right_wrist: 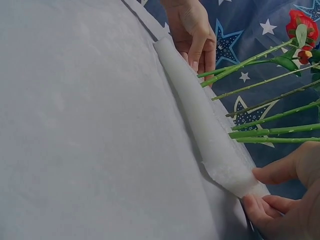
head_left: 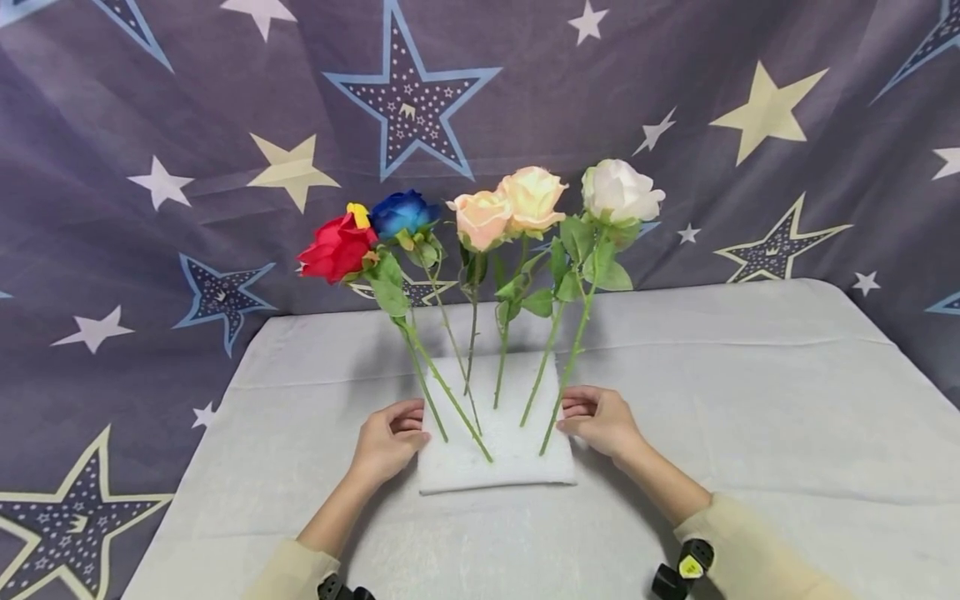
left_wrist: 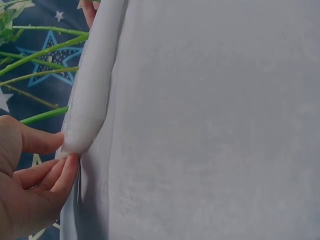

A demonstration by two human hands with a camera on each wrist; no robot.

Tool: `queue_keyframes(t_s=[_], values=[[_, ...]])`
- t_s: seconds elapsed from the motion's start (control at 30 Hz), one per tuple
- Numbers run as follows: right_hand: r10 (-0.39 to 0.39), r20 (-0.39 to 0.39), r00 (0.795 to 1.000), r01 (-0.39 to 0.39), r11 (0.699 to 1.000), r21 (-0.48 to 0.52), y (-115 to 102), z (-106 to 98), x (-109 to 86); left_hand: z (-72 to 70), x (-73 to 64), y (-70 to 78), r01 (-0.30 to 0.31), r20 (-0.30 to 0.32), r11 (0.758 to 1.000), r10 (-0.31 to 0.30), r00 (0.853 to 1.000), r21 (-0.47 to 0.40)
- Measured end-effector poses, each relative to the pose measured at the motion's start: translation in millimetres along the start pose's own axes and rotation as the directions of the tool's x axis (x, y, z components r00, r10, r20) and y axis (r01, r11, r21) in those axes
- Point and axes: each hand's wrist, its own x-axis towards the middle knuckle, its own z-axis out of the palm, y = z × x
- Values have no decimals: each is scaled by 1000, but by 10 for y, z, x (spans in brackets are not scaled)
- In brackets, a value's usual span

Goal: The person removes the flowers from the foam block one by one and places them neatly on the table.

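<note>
A white foam block (head_left: pixel 525 473) lies on the table with several artificial roses standing in it, their green stems leaning apart. The blooms include a red rose (head_left: pixel 337 248), a blue rose (head_left: pixel 403 212), two peach ones and a white rose (head_left: pixel 619 192); a yellow bloom (head_left: pixel 358 215) is mostly hidden behind the red. My left hand (head_left: pixel 386 442) pinches the block's left edge between thumb and fingers, seen closely in the left wrist view. At the opposite edge, my right hand (head_left: pixel 603 421) pinches the foam likewise; the right wrist view shows its thumb above and fingers below.
A pale grey cloth (head_left: pixel 750 417) covers the table around the block. Behind the far edge hangs a dark curtain (head_left: pixel 525 100) printed with stars, close to the blooms. Black devices (head_left: pixel 682 571) are strapped at the cuffs of both beige sleeves.
</note>
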Motion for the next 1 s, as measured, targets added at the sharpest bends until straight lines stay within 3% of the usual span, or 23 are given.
queue_keyframes(t_s=[0.27,0.57,1.0], values=[[3,-10,1000,-3,1000,6,-48,58,30,-90,16,-25,0,7,1000,0,1000,4],[22,-4,1000,-22,999,28,-47,217,-11,-231,-53,-155,27,32,999,-28,999,31],[-14,-17,1000,15,999,44,-141,474,37,-479,-37,-245,35,3,998,-35,999,44]])
